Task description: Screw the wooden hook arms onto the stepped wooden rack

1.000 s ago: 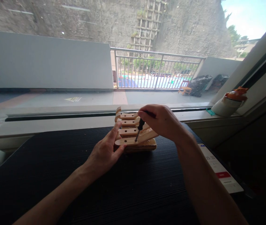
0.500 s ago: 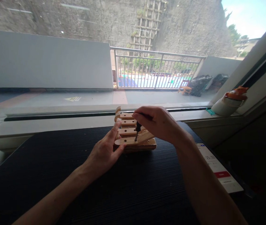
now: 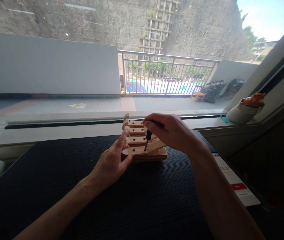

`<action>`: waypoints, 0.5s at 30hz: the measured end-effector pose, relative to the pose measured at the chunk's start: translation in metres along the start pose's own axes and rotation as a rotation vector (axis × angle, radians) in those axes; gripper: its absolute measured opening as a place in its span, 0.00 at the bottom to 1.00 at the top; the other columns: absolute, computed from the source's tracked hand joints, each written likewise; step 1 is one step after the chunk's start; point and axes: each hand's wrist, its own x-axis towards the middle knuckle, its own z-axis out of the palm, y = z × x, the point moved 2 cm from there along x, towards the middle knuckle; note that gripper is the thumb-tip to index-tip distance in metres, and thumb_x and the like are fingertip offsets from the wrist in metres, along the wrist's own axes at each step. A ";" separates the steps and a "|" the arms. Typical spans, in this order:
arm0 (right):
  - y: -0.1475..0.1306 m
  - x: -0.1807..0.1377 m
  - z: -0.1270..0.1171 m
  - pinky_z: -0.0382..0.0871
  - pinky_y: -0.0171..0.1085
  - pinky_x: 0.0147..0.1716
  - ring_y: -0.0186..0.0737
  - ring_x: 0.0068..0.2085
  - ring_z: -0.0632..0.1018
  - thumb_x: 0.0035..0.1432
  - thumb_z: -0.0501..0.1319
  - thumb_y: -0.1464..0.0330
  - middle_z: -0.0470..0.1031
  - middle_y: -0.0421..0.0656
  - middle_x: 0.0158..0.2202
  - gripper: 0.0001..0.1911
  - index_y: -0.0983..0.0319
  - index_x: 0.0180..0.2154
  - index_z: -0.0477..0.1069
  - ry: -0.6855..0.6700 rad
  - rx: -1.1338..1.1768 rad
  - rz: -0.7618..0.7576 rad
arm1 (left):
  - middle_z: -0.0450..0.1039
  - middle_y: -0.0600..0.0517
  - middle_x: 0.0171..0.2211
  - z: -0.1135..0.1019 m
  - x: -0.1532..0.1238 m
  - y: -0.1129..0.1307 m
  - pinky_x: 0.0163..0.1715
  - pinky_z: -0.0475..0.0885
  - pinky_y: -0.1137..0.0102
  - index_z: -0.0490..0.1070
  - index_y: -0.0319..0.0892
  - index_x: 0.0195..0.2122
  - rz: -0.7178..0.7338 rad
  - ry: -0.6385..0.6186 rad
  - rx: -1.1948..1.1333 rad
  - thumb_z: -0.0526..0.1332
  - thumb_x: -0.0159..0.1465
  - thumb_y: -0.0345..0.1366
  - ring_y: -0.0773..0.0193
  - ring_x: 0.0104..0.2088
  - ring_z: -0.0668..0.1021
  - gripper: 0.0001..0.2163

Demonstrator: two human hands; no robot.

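In the middle of the table lies a small wooden slatted piece (image 3: 154,155), with several pale slats on a block and curved ends at its left. My right hand (image 3: 173,133) is closed around a dark-handled screwdriver (image 3: 148,136). Its shaft leans slightly, the tip down at a hole in the nearest slat (image 3: 139,151). With thumb and fingers, my left hand (image 3: 113,156) grips the left end of the slatted piece. Its fingertips reach along the slat ends. My right hand covers part of the far slats and the top of the handle.
A phone (image 3: 242,186) showing a timer lies on the dark table (image 3: 142,206), beside my right forearm. On the sill are a white container (image 3: 243,111) with an orange figure and a small teal object (image 3: 224,119). The window (image 3: 64,73) stands behind the table.
The screwdriver handle has tipped slightly to the right with my right hand. My left hand keeps its place on the slatted piece.
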 end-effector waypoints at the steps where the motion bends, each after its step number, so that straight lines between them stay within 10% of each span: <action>1: -0.002 0.000 0.000 0.51 0.31 0.24 0.28 0.25 0.64 0.59 0.49 0.64 0.68 0.37 0.24 0.14 0.60 0.36 0.71 -0.018 0.016 -0.009 | 0.69 0.49 0.42 0.000 0.000 0.000 0.43 0.69 0.63 0.41 0.48 0.61 -0.001 0.002 0.000 0.54 0.59 0.36 0.63 0.36 0.75 0.31; 15: 0.014 0.003 -0.002 0.50 0.31 0.23 0.28 0.23 0.62 0.58 0.50 0.63 0.66 0.37 0.21 0.15 0.61 0.32 0.72 0.066 -0.082 0.064 | 0.68 0.50 0.42 0.000 0.001 -0.001 0.44 0.68 0.64 0.39 0.48 0.62 -0.018 -0.022 0.003 0.55 0.59 0.36 0.62 0.38 0.74 0.32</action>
